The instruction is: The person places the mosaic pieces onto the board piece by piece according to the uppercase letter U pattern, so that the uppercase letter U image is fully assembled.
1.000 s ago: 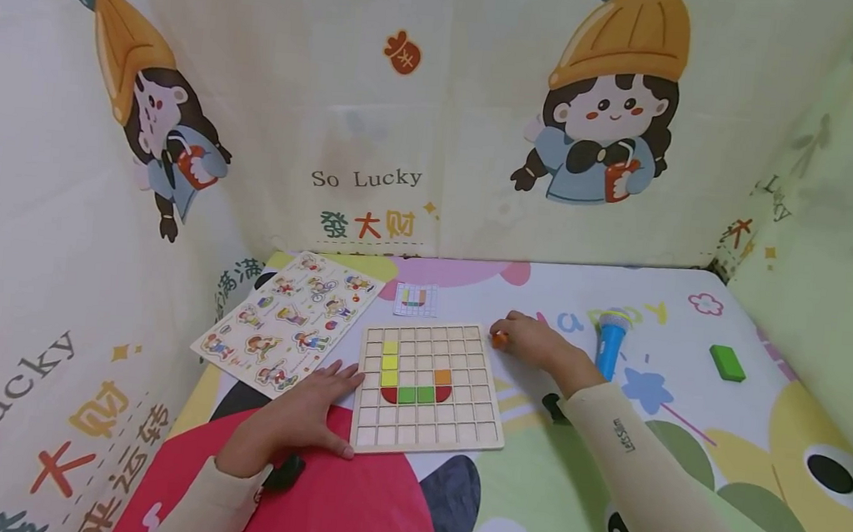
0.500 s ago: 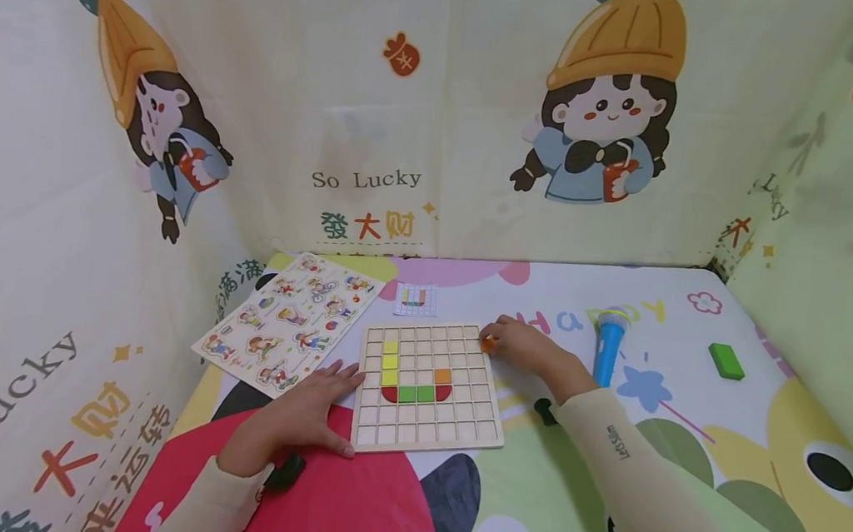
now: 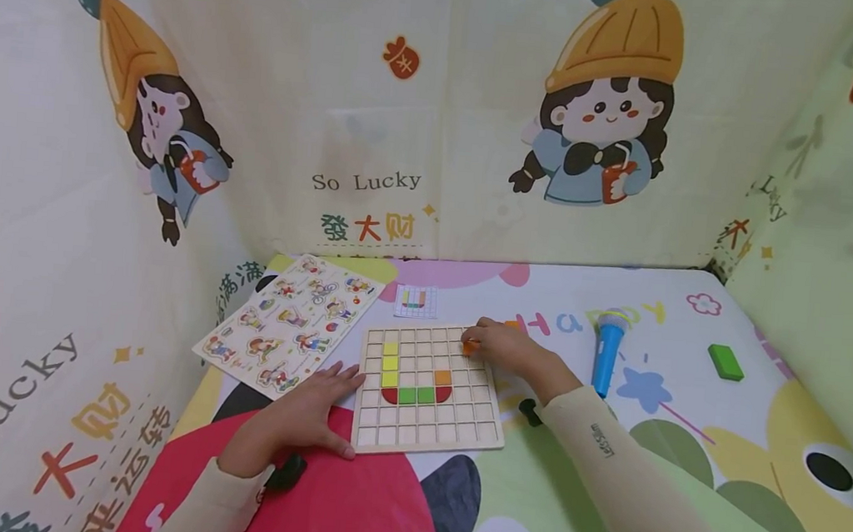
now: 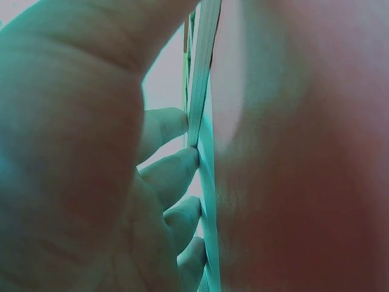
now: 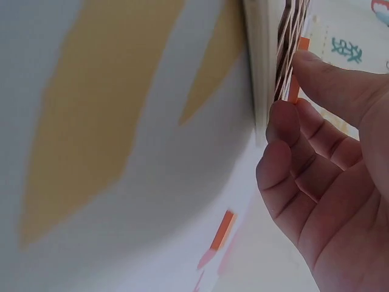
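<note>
A wooden grid board (image 3: 462,432) lies on the patterned cloth. Three yellow tiles (image 3: 390,362), two rounded red tiles (image 3: 443,393), two green tiles (image 3: 416,395) and an orange tile (image 3: 443,377) sit in its cells in a U shape. At the board's far right corner, my right hand (image 3: 506,349) pinches another orange tile (image 5: 294,90) between thumb and fingers, over the grid. My left hand (image 3: 310,411) rests with spread fingers at the board's left edge; its fingertips (image 4: 189,157) touch the side. One more orange tile (image 5: 223,230) lies beyond the board.
Behind the board is a small pattern card (image 3: 415,299) showing a coloured U. A puzzle board with cartoon figures (image 3: 290,322) lies at the left. To the right are a blue toy microphone (image 3: 606,355) and a green block (image 3: 725,362). Printed cloth walls (image 3: 471,178) surround the table.
My right hand has moved left with the orange tile, from beside the board to over its far right corner. The loose orange tile behind the hand has come into view. My left hand stays put.
</note>
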Demonstrator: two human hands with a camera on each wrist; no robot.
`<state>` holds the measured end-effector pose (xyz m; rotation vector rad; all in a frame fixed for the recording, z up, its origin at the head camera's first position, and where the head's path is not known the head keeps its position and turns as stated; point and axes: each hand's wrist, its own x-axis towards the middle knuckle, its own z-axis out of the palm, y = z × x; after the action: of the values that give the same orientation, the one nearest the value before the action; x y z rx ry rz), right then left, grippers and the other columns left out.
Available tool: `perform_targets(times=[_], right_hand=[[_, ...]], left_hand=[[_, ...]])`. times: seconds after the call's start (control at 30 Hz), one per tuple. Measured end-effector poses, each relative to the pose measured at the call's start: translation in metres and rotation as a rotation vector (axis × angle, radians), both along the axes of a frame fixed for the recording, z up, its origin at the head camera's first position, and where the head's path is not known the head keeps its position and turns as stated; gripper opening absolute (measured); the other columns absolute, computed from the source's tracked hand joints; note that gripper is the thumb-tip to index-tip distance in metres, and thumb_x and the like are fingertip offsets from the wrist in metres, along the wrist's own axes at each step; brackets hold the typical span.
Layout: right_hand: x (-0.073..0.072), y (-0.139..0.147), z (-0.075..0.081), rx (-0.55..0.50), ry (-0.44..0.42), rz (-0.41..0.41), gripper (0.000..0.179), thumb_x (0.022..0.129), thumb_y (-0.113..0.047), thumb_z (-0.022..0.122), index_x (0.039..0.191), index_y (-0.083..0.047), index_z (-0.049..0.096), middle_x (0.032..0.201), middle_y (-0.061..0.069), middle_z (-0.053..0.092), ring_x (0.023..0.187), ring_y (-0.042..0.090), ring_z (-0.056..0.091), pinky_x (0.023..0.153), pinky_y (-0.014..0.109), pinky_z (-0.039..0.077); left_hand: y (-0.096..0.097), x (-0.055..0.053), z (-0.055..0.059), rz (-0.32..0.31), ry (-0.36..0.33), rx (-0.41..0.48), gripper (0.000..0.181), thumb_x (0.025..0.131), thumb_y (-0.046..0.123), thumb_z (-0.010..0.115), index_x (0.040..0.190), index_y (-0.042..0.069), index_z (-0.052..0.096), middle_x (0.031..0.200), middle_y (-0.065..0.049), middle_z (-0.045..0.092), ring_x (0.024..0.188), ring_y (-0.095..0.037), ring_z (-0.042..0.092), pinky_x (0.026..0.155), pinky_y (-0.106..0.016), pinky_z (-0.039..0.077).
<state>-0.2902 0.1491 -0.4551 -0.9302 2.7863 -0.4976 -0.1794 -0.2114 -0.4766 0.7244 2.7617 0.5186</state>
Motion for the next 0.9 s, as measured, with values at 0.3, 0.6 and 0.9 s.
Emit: perform_targets(times=[0.3,0.6,0.9], right_hand=[[0.003,-0.017,0.001,0.003,-0.05,-0.002,0.028,0.094,-0.018,0.067,0.122,-0.019,0.066,0.108,-0.004,0.056,0.091,0.015,0.054,0.086,0.029,0.048],[0.002,-0.028,-0.003,0.029,-0.076,-0.037,0.029,0.094,-0.027,0.067,0.123,-0.026,0.066,0.107,-0.01,0.054,0.093,0.014,0.053,0.088,0.027,0.047],[0.005,-0.036,-0.006,0.059,-0.088,-0.026,0.031,0.094,-0.029,0.066,0.125,-0.026,0.064,0.109,-0.01,0.053,0.095,0.013,0.053,0.091,0.028,0.047]], left_hand=[[0.0,0.001,0.002,-0.002,0.009,0.003,0.116,0.06,0.072,0.077,0.153,0.018,0.035,0.157,-0.002,0.029,0.146,-0.03,0.014,0.114,-0.052,0.019],[0.0,-0.001,0.001,-0.004,0.02,-0.009,0.116,0.06,0.073,0.077,0.153,0.018,0.035,0.157,-0.001,0.029,0.146,-0.029,0.014,0.114,-0.051,0.02],[-0.001,0.0,0.0,-0.007,0.015,-0.014,0.116,0.06,0.073,0.077,0.153,0.018,0.034,0.158,-0.001,0.028,0.146,-0.029,0.013,0.114,-0.051,0.019]])
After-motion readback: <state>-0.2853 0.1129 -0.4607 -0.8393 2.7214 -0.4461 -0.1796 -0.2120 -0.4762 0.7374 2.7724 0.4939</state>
